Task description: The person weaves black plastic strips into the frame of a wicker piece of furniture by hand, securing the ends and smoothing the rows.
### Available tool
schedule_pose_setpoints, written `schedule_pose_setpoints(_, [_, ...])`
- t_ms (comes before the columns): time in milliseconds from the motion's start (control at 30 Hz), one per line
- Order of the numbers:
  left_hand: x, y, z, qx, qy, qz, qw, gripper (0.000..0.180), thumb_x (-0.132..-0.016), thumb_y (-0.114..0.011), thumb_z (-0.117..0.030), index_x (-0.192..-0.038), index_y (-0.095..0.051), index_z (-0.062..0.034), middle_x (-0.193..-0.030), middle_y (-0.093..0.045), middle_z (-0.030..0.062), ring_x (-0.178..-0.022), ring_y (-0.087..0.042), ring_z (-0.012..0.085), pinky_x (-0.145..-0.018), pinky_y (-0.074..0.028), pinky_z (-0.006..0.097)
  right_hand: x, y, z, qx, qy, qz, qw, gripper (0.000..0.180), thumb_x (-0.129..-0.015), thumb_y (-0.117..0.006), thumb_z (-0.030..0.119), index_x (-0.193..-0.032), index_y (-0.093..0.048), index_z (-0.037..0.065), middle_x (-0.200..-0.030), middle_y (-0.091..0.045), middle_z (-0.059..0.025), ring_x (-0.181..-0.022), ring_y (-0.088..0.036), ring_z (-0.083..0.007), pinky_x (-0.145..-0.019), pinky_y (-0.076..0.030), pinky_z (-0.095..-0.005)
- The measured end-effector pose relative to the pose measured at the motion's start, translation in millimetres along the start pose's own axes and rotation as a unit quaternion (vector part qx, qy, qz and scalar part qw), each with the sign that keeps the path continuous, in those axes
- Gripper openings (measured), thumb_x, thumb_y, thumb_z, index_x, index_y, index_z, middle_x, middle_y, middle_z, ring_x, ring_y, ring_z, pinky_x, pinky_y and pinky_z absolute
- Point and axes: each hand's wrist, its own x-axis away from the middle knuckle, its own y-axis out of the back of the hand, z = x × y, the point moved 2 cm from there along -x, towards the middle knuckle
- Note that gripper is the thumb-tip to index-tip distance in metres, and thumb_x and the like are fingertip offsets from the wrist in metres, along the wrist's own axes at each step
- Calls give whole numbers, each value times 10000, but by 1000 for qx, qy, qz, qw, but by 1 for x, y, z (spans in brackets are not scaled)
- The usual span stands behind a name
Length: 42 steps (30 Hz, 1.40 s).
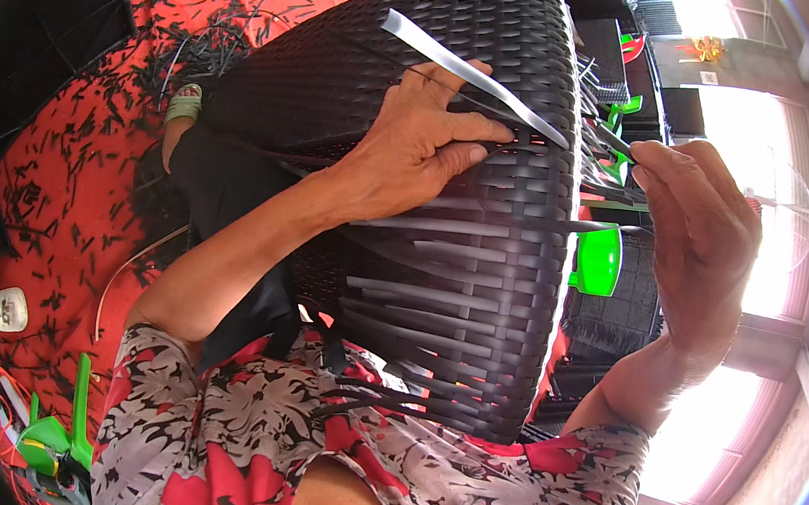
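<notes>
A large dark woven basket-like piece [363, 85] lies across my lap, with an open-weave section of loose strip ends facing me. My left hand [416, 140] rests on its weave, fingers spread and index finger and thumb reaching toward a gap near the rim. A shiny flat plastic strip [473, 72] sticks out over that hand, its far end free and its near end at the weave by the rim. Beyond the rim, my right hand [700, 210] pinches the end of a dark strip [615, 140] between thumb and fingers. Where that strip enters the weave is hard to make out.
Scattered black strip cuttings [204, 49] cover the red floor [67, 178] on the left. A green-handled tool [77, 415] lies at lower left. A bright green piece [598, 260] sits behind the rim. A foot in a sandal [184, 103] shows beside the basket.
</notes>
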Motion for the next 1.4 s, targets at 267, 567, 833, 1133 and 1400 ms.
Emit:
schedule_pose_setpoints(267, [-4, -10, 10, -45, -35, 22, 998, 267, -890, -549, -146, -1138, -642, -186, -1507, -229, 169, -1361, -162, 404, -1080, -156, 510, 3, -3, 1, -59, -24, 11, 998, 156, -778, -648, -72, -931, -645, -44, -756, -583, -98, -653, -569, -154, -568, -423, -246])
schedule_pose_setpoints(567, [0, 14, 18, 94, 52, -99, 989, 150, -782, -639, 11, -893, -676, -82, -1118, -535, 92, -1084, -477, 253, -915, -391, 336, -2, -30, -4, -79, 25, 54, 995, 200, -762, -659, -82, -954, -652, -26, -731, -586, -106, -602, -566, -178, -531, -431, -267])
schedule_pose_setpoints(833, [8, 5, 16, 10, 69, -95, 993, 102, -807, -664, -38, -903, -684, -64, -991, -587, 40, -1055, -493, 186, -907, -388, 316, -18, -51, 9, 90, 73, 116, 986, 131, -746, -659, 13, -866, -646, 64, -695, -535, -67, -587, -578, -238, -504, -424, -347])
schedule_pose_setpoints(1133, [-7, -6, -5, 138, 89, -88, 982, 174, -809, -615, 9, -977, -628, -29, -849, -557, 73, -783, -542, 200, -704, -434, 322, -21, -54, 15, 118, 113, 160, 974, 122, -713, -622, -1, -822, -640, 52, -744, -531, -88, -653, -603, -263, -547, -450, -387])
schedule_pose_setpoints(1400, [-22, 1, 9, -19, -78, 34, 996, 229, -802, -620, 34, -1019, -613, -38, -882, -534, 100, -795, -553, 273, -670, -457, 347, -19, -62, 0, 36, 110, 151, 982, 141, -769, -638, -9, -901, -665, 33, -767, -551, -96, -639, -594, -270, -552, -441, -376])
